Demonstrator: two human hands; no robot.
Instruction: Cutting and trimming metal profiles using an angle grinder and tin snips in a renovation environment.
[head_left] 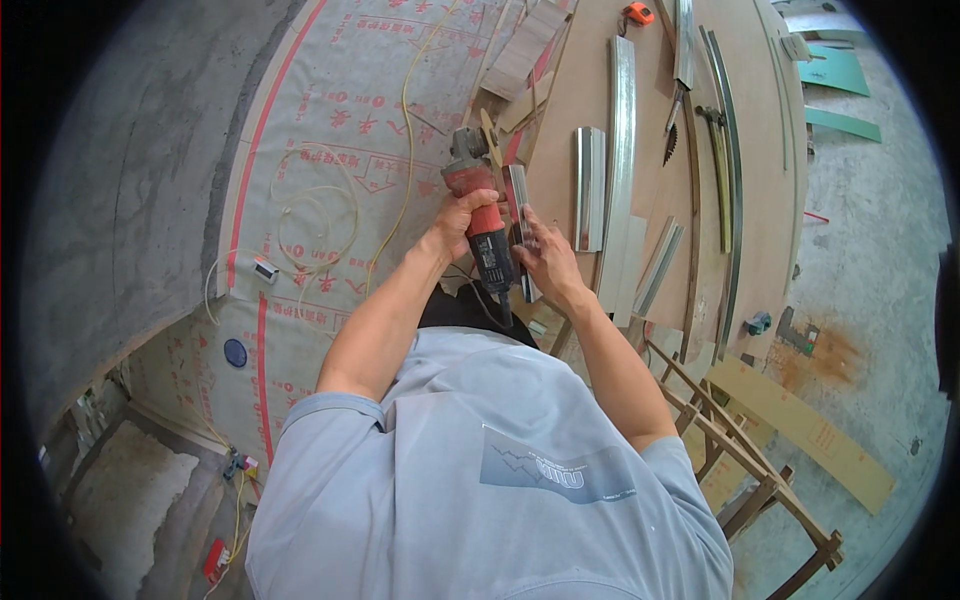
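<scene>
My left hand [458,222] is closed round the red and black angle grinder [488,240], whose grey head and thin tan disc [490,135] point away from me. My right hand [545,255] grips a short silver metal profile [517,188] just right of the grinder, its fingers on the strip. The disc is near the profile's far end; whether they touch I cannot tell. The lower part of the profile is partly hidden by my hand and the grinder.
A wooden board [750,200] holds long metal channels [620,120], shorter profiles [588,185], an orange tape measure [637,15] and a saw blade [672,142]. Protective floor sheeting [340,100] with cords lies left, beside a grey ledge [150,150]. A wooden trestle [770,490] stands lower right.
</scene>
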